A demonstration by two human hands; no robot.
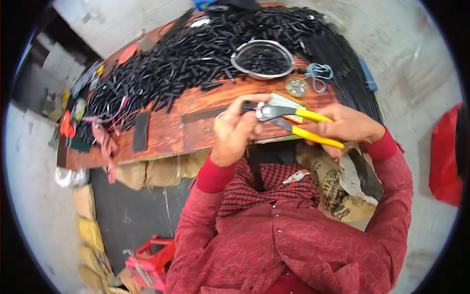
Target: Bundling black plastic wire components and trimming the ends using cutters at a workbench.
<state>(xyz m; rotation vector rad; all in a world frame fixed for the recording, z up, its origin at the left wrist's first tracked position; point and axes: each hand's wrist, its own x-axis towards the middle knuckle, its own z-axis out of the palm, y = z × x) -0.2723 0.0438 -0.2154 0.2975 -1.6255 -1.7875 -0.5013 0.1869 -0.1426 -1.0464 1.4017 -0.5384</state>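
My right hand [345,125] is closed round the yellow handles of a pair of pliers [313,116], which stand spread apart. The grey jaws point left and meet a small black piece [247,106] pinched in the fingers of my left hand [234,131]. A dark strip [254,166] hangs below that hand over my lap; whether it joins the black piece I cannot tell. Both hands are above the near edge of the wooden table [196,139]. A flat pale pad [286,103] lies partly hidden behind the pliers.
A large heap of short black pieces [191,63] covers the table's far side, with a metal bowl [289,70] of small black parts. Close by are a round dish [296,86] of shiny bits and blue cord [319,73]. A dark phone-like slab [141,131] lies left; a red stool [152,259] stands below.
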